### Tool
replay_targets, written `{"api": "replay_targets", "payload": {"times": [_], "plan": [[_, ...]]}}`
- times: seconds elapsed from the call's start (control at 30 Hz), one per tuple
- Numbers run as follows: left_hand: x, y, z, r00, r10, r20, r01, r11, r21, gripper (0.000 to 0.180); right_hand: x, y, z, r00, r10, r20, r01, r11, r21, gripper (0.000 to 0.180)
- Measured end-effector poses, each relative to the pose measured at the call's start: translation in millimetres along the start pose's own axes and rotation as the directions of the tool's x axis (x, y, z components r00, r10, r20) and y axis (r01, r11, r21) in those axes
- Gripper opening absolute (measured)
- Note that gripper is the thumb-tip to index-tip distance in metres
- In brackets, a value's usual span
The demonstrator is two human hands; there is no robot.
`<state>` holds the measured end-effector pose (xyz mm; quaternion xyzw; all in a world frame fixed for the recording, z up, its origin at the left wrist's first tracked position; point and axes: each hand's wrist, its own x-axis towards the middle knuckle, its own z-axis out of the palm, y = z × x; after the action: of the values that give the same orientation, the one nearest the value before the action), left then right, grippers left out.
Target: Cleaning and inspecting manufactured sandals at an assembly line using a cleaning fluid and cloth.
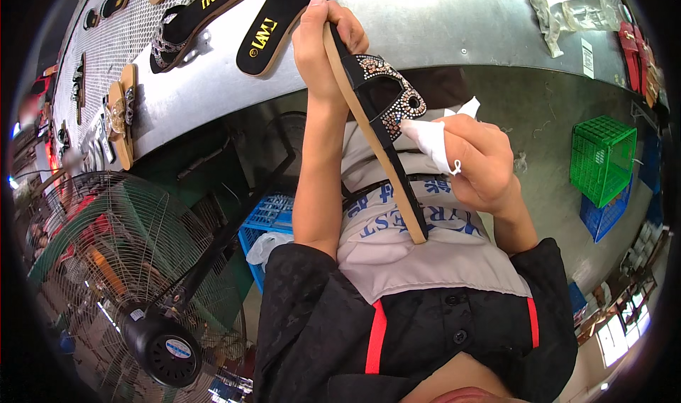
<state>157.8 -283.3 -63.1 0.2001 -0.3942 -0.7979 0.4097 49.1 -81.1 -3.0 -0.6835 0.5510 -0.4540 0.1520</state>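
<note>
A black slide sandal [369, 123] with a tan sole edge is held up on its side in front of my apron. My left hand [319, 52] grips it by its upper end, fingers closed round the sole. Small sparkling stones cover its cut-out strap [410, 105], which faces right. In my right hand [482, 155] is a white cloth [429, 139], wrapped over the fingertips and pinched. The covered fingertip is at the strap's lower edge; whether it presses on it I cannot tell. Two more black sandals [261, 45] [188, 24] with gold marks on the insoles lie on the metal table beyond.
The metal table [440, 31] curves across the front, with a mesh conveyor belt [106, 31] at its left. Clear plastic wrapping [585, 13] and red sandals [635, 56] lie at right. A large fan [135, 261] stands close on my left. Green crate [603, 158] sits on the floor, right.
</note>
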Motion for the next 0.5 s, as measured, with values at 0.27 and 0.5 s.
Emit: {"api": "replay_targets", "payload": {"times": [0.27, 0.5], "plan": [[-1.6, 10.5, 18.0, 1.000, 0.004, 0.003, -0.005, 0.995, 0.096, 0.046, 43.4, -21.6, -4.8, 0.996, -0.034, 0.084, 0.067, 0.895, -0.441, 0.025], [-5.4, 20.4, 36.3, 0.999, 0.040, 0.020, -0.043, 0.981, 0.191, 0.050, 51.7, -19.5, -15.2, 0.993, -0.081, 0.086, 0.117, 0.780, -0.614, 0.026]]}}
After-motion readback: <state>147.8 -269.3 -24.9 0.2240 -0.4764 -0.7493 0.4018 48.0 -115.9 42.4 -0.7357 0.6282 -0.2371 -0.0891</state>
